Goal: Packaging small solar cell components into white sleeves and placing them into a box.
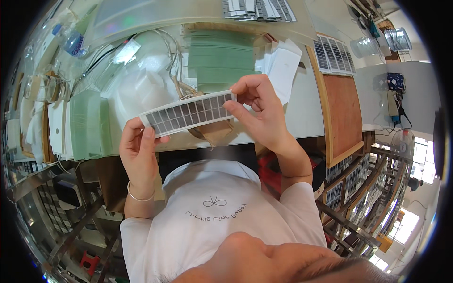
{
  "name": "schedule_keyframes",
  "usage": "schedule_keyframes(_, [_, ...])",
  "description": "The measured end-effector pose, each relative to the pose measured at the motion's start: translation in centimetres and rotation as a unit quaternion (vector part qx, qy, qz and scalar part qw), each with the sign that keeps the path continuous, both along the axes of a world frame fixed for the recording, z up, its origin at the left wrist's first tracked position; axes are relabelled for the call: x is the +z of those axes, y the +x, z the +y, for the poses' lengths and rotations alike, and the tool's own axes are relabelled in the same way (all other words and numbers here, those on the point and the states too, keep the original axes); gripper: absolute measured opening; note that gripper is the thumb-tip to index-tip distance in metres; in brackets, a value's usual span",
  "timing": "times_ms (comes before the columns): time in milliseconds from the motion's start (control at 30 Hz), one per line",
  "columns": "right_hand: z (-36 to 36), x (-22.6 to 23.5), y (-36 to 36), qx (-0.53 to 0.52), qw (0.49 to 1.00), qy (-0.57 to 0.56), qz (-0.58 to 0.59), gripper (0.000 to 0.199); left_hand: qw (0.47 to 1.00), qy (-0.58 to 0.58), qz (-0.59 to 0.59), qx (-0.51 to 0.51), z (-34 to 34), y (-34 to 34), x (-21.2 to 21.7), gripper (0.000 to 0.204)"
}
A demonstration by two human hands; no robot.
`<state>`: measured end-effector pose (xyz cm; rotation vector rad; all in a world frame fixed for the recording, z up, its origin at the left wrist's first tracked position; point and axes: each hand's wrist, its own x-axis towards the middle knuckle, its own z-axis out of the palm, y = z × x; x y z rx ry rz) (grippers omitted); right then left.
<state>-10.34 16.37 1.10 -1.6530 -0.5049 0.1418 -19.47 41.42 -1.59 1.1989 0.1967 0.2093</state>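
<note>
Strip [188, 113] held up off the surface [306, 118], in front of the chest, between both hands.

Left to right:
- Far left on the surface: clear bottle [71, 40], white sheets [55, 127], green glass stack [87, 125]. Cables [101, 56] run across behind.
- Left hand [138, 150]: pinches the strip's left end, thumb on the near face, fingers behind. Bracelet [139, 195] on that wrist. Closed on the strip, not spread.
- Strip: long narrow panel, dark cells in a grid, white border. Long axis runs left-right, tilted: left end lower and nearer the body, right end higher and further out. Flat face toward the camera.
- Behind it: second green stack [222, 59] on a brown tray, white papers [283, 66] to its right.
- Right hand [257, 113]: pinches the right end, thumb below, fingers curled over the top edge. Also closed on the strip.
- Right of that: brown board [344, 111] with more cell strips [335, 54] laid on its far end. Another batch [259, 9] at the top edge.

Key relation: strip spans the hands end to end, one grip per end, neither hand nearer its middle. It touches nothing else, and the middle hangs unsupported. Tan tape piece [214, 129] sits just below the strip's right half. Can't tell if it touches the back.
</note>
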Motion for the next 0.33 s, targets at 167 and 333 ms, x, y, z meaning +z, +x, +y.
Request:
schedule_keyframes(167, [-0.4,0.6,0.6,0.023,0.984,0.091,0.154,0.027,0.999,-0.008,-0.013,-0.028,0.2,0.3,-0.2,0.016])
schedule_keyframes(333, [-1.0,-0.7,0.7,0.032,0.982,0.069,0.173,0.031,0.999,0.003,-0.007,-0.045,0.4,0.1,-0.2,0.019])
